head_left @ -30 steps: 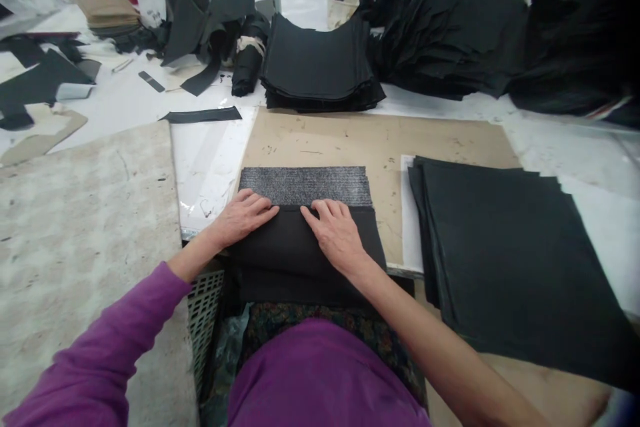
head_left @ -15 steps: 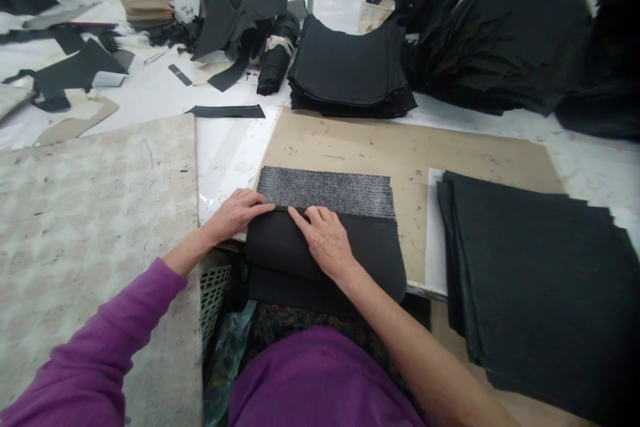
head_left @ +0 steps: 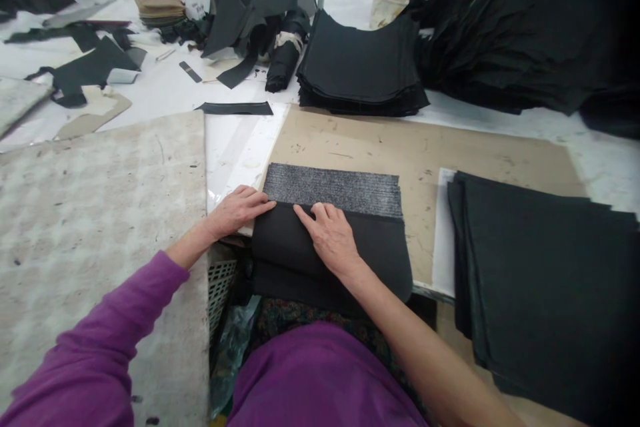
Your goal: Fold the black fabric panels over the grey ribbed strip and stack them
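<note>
A black sheet [head_left: 377, 250] lies with its far edge along a stack of speckled grey strips [head_left: 335, 185], and its near part hangs over the table edge. My left hand [head_left: 240, 210] is at the sheet's far left corner, thumb and fingers close together on the edge. Just right of it, my right hand [head_left: 334, 237] rests on the sheet. One digit stretches out along the edge, apart from the bent fingers. What lies under the fingertips is hidden.
A stack of black sheets [head_left: 545, 273] overhangs the table at right. Behind stands another black stack [head_left: 360, 63], beside a black bundle [head_left: 540, 33]. A stained pale board [head_left: 105, 240] lies left. Black offcuts [head_left: 95, 67] and a narrow black strip [head_left: 237, 108] are farther back.
The whole view has shifted slightly. My right hand's outstretched digit is a little farther right of my left thumb along the edge. Otherwise the hands and sheet look much the same.
</note>
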The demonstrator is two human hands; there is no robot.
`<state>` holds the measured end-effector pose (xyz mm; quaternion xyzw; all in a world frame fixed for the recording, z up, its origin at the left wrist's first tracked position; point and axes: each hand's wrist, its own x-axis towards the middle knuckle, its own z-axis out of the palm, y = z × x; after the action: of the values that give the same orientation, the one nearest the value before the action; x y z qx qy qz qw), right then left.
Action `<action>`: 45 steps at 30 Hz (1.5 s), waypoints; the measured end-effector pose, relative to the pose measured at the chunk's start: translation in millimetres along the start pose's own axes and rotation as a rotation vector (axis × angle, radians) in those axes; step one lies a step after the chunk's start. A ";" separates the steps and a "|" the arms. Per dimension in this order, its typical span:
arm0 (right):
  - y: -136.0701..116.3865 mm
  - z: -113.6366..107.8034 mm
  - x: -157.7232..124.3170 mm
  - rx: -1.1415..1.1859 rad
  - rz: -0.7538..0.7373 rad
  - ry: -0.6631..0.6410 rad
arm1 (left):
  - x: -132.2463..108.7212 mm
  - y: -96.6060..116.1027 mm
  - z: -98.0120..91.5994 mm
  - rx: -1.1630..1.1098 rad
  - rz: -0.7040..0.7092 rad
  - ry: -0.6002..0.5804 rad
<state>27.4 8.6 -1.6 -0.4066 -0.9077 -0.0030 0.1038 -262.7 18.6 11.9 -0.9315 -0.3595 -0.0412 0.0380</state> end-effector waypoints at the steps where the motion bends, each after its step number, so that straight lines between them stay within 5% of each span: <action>1: 0.1 0.2 -0.2 0.001 0.000 0.005 | -4.4 -1.2 -0.2 0.009 -0.007 0.001; 8: -0.3 1.5 -2.3 0.004 -0.001 0.058 | -24.8 0.6 -8.9 0.098 -0.172 0.041; 13: -1.4 1.5 -2.8 0.000 -0.002 0.078 | 13.0 43.4 -3.8 -0.034 -0.285 0.215; 17: 4.2 -1.3 -9.8 0.016 -0.005 0.067 | 43.5 70.4 9.6 -0.045 -0.218 0.186; 22: 38.3 -10.6 -48.1 -0.025 0.073 0.037 | 42.6 69.2 11.1 0.046 -0.164 0.156; 29: 100.2 -30.6 -110.8 -0.128 0.262 -0.011 | 41.7 55.2 9.7 -0.074 -0.268 0.136; 34: 96.7 -47.5 -86.7 -0.151 0.248 -0.021 | 49.0 47.7 3.2 -0.230 -0.303 0.118; 39: 69.1 -46.2 -46.5 0.008 -0.058 0.073 | 37.9 55.8 -22.5 -0.535 -0.184 0.153; 42: 59.6 -51.1 -35.5 0.089 -0.181 -0.048 | 22.2 56.1 -29.7 -0.735 -0.335 0.142; 45: 59.3 -78.8 -38.8 0.145 -0.135 -0.074 | 9.3 52.0 -22.1 -0.845 -0.513 0.046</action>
<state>111.0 12.5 63.5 -0.3357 -0.9341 0.0709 0.0990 -221.9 -15.9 32.6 -0.7458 -0.5279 -0.2118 -0.3467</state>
